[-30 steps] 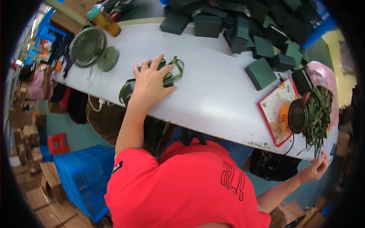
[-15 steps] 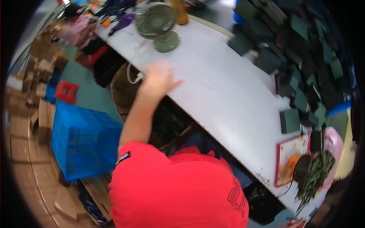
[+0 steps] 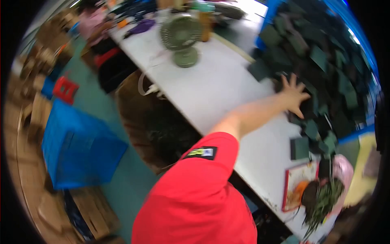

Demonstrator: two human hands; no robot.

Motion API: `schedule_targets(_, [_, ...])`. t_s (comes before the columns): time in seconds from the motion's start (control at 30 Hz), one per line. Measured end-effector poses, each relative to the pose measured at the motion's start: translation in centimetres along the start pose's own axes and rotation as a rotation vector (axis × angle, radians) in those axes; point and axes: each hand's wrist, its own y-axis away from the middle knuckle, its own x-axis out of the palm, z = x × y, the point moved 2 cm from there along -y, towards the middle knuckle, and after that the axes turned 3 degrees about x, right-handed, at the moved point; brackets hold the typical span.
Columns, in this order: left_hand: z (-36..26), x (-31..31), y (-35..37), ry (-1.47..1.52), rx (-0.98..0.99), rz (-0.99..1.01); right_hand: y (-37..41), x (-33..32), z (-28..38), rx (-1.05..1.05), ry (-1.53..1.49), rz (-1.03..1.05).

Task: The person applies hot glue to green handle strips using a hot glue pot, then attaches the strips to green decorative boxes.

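My left hand (image 3: 293,96), fingers spread wide and back upward, reaches across the white table (image 3: 227,87). It is over the near edge of a big heap of dark green block-shaped pieces (image 3: 319,59), and nothing shows in its grasp. The red sleeve (image 3: 219,152) and bare forearm stretch from the bottom middle to the right. Below the hand, one dark green block (image 3: 299,148) sits apart on the tabletop. My right hand is out of view.
A green fan (image 3: 180,34) stands at the table's far end. Nearer are a red-edged tray (image 3: 289,189) and a bundle of green strips (image 3: 325,199). A blue crate (image 3: 81,146), a red stool (image 3: 65,90) and cardboard boxes are on the left. A person in pink (image 3: 92,25) sits far back.
My left hand has swung from the table's left edge rightward to the heap of dark green pieces, fingers now spread wider. The view has shifted too.
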Motion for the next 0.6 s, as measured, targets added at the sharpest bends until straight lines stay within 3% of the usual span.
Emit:
schedule_targets(0.1, [-1.5, -1.6, 0.6, -0.133, 0.022, 0.004, 0.3, -0.3, -3.0, 0.047, -0.073, -0.021])
schedule_targets(0.17, [-1.3, -0.4, 0.6, -0.284, -0.047, 0.036, 1.0, -1.2, -2.8, 0.077, -0.148, 0.117])
schedule_targets(0.3, [1.3, 2.0, 3.3, -0.185, 0.006, -0.263, 1.8, -1.1, -2.5, 0.076, -0.178, 0.089])
schedule_targets(0.47, [2.5, 0.4, 8.5, -0.077, 0.113, -0.353, 2.1, -1.7, -2.9, 0.113, -0.165, 0.142])
schedule_targets(0.6, [1.4, -2.3, 13.4, 0.156, 0.196, -0.266, 3.0, -1.6, -3.2, 0.229, -0.129, 0.238])
